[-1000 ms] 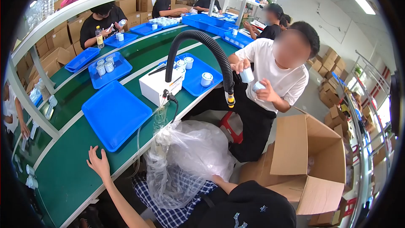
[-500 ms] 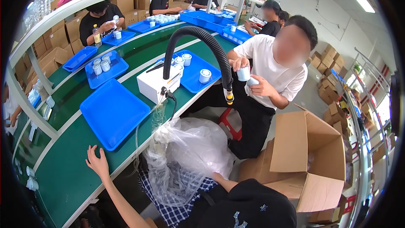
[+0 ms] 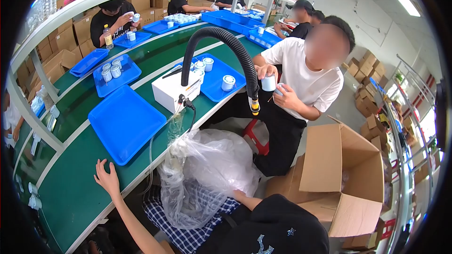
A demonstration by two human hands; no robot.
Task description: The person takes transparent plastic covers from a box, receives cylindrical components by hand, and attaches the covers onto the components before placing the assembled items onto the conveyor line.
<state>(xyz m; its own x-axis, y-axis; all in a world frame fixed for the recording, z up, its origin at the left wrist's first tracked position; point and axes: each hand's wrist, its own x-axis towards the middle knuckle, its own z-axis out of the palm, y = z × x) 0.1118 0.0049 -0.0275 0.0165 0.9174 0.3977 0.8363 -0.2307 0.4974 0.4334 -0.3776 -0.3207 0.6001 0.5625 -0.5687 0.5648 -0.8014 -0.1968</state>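
Spreading left hand on green surface, touching plastic bag with right hand

Holding left fingers apart near the close corner of a blue tray. Cannot tell right grip's state, partly hidden against the bag. Can see bag draped over checked cloth, just beside the surface's edge. Can also see white box beside tray.

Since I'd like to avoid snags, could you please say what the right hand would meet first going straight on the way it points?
The right hand would likely meet the clear plastic bag first; the two seem to touch, though depth there is unclear.
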